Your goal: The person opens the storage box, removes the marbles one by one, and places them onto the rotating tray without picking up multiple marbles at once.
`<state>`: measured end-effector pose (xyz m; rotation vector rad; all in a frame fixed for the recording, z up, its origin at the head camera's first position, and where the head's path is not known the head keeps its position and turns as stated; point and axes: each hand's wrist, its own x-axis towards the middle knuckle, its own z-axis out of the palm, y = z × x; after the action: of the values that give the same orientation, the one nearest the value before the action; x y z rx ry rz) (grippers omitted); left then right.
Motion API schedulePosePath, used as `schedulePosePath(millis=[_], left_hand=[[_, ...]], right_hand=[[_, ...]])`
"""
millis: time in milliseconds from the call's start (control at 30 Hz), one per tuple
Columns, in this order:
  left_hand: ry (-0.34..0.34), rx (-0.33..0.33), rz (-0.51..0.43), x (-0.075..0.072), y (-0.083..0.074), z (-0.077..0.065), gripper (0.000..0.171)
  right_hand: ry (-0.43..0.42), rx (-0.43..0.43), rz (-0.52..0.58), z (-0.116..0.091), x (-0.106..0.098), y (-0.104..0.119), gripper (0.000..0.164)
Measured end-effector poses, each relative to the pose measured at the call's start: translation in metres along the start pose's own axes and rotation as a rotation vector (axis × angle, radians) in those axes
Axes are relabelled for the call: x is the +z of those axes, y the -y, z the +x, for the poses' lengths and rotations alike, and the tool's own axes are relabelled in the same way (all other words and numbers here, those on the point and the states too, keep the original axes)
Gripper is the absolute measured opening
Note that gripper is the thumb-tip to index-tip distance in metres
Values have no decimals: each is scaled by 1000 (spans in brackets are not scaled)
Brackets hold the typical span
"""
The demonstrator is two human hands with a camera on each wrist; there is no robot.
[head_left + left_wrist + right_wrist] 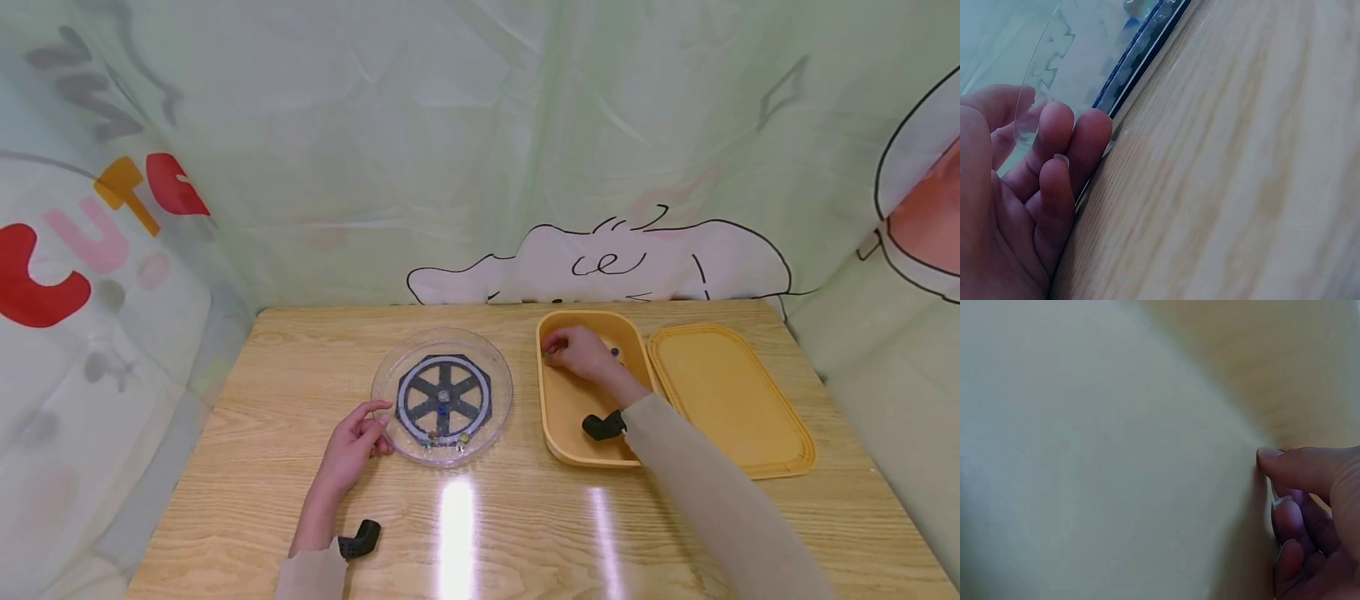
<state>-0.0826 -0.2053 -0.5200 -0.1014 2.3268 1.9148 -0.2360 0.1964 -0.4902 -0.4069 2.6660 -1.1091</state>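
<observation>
A clear round dish stands on the table, with a dark wheel-like spoked pattern at its base. Several small marbles lie in it, mostly near its front edge. My left hand is at the dish's left rim, fingers loosely bent, fingertips touching or very close to the clear wall. Inside the yellow tray, my right hand is at the left wall. Its thumb and fingers are curled together at the tips; whether something small is between them is hidden.
A blue marble lies in the tray's right part, near my right wrist. The flat yellow lid lies right beside the tray. A printed curtain hangs behind the wooden table and at its sides.
</observation>
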Motion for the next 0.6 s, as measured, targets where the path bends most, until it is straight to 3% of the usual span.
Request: schedulePosePath(millis=[600], left_hand=[[0, -11, -5, 1, -1, 0, 27]], right_hand=[[-23, 21, 17, -2, -4, 8, 16]])
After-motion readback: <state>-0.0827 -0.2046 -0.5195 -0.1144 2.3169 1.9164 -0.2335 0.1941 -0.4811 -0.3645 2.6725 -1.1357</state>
